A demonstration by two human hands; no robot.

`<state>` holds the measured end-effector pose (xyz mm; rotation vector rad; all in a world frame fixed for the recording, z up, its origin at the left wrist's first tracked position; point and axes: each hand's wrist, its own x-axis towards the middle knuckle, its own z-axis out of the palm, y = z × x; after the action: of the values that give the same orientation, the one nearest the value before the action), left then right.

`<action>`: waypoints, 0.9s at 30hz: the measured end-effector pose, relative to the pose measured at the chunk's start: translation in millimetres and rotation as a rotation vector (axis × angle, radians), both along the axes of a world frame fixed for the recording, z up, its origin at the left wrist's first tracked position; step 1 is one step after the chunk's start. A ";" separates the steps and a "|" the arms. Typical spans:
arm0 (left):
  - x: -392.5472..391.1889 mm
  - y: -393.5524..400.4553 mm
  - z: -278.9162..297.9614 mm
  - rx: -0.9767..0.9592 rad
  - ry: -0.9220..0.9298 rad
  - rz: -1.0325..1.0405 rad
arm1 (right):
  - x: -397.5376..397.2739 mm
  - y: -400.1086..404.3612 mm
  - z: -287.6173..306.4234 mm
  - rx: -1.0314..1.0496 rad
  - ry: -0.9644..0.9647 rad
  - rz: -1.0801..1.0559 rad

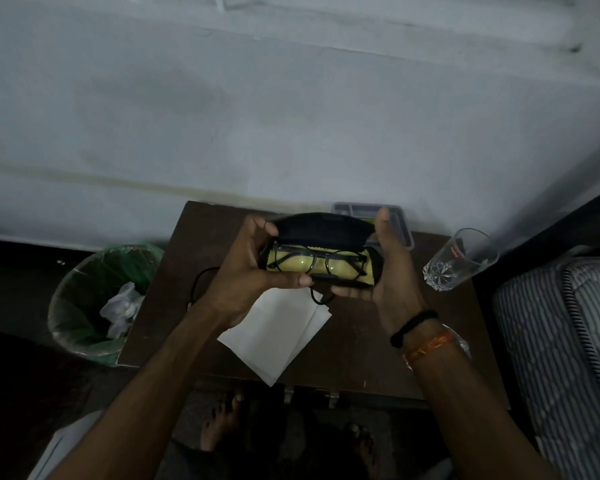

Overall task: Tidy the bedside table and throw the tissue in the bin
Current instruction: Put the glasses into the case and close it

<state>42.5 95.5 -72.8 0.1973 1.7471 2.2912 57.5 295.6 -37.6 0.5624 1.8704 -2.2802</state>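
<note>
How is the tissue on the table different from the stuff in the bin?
The tissue lies flat and smooth on the bedside table; the waste in the bin is crumpled. The tissue is one neat sheet; the waste is a bunched heap. Both look white.

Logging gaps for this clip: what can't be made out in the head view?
- White paper tissue: upper corner hidden under the left hand.
- Thin black cable: most of it covered by hands and open black glasses case.
- Grey plastic tray: contents hidden behind the right hand.
- Clear drinking glass: red print too small to read.
</note>
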 end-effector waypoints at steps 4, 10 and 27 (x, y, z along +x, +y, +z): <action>-0.2 -1.3 -0.6 -0.037 -0.012 0.036 | -0.2 6.9 -1.1 -0.101 -0.072 0.066; -1.6 -3.4 13.4 0.175 -0.209 -0.032 | -3.7 12.5 -6.4 -0.129 -0.045 0.113; -6.4 -9.1 1.3 0.060 -0.156 0.043 | -3.3 6.1 -15.3 -0.110 0.024 0.141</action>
<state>36.1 86.3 -71.5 -0.0084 1.6228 2.3225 54.2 301.6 -52.9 0.3771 1.7232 -2.2898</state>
